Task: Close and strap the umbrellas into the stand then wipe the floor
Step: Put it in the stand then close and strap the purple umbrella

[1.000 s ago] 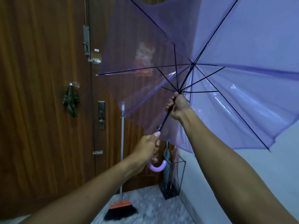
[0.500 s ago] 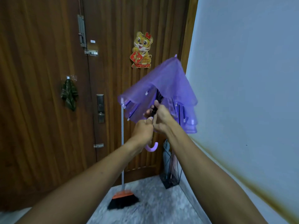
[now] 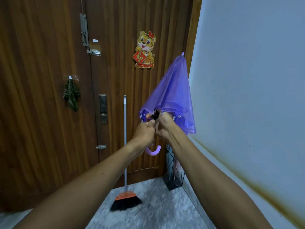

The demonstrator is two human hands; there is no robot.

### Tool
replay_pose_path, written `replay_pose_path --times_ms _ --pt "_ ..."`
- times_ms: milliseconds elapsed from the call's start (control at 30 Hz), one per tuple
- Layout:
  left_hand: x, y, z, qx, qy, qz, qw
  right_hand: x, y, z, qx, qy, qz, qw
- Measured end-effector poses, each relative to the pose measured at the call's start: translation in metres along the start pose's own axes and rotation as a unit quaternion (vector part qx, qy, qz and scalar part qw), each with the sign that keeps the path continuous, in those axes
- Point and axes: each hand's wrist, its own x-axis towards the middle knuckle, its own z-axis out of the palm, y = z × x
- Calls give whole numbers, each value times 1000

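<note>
The left hand (image 3: 144, 131) grips the umbrella (image 3: 174, 93) just above its hooked handle (image 3: 153, 151) and the right hand (image 3: 164, 126) clutches its gathered lower edge, so that, wide open a second ago, it now stands folded, tip up, above the stand (image 3: 173, 181), likely ready for strapping.

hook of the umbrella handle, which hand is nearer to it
Left. The left hand grips just above the hook; the right hand is higher, at the umbrella's folded rim.
</note>
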Motion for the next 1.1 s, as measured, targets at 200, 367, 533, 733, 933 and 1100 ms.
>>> replay_pose_path --times_ms 200,367,533,733,933,1100 --pt "7 3 -10 31 11 18 999 -16 -7 0 -140 22 -26 990" --pt "27 14 -35 69 82 50 993 -29 -11 -4 -239 -20 12 971" --pt "37 17 -51 117 161 49 979 -37 -35 -16 -227 34 -96 968" --pt "18 -6 -42 131 133 113 976 -6 -69 -9 -197 82 -139 967" --pt "-18 -4 -17 231 65 283 929 9 -71 17 -53 140 -172 974" --pt "-20 -8 -26 261 4 278 925 9 -62 19 -105 200 -193 955"
